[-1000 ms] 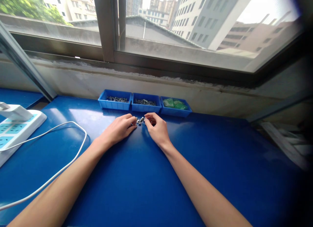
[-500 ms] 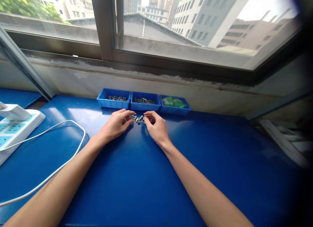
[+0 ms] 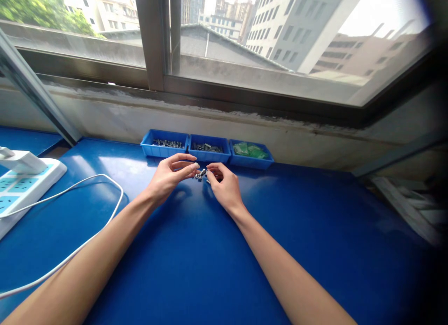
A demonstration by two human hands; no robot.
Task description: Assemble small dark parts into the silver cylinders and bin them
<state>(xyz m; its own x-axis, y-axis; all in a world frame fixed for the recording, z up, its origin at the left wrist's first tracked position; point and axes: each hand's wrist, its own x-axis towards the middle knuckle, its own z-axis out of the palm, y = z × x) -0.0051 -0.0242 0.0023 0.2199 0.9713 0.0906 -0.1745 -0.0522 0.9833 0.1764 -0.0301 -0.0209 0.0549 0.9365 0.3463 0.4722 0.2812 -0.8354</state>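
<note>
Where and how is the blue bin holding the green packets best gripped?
The bin is probably best gripped by its right end wall, from the right: that end stands free with its rim exposed, while the left end sits close beside the middle bin.

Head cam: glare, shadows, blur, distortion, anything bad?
Head view: pale window glare on the blue table, far left; head view: soft shadows below the left hand and right hand; head view: sky washed out; head view: right edge dark and smeary, wide-angle lean in the buildings; head view: metal parts too small to make out.
</note>
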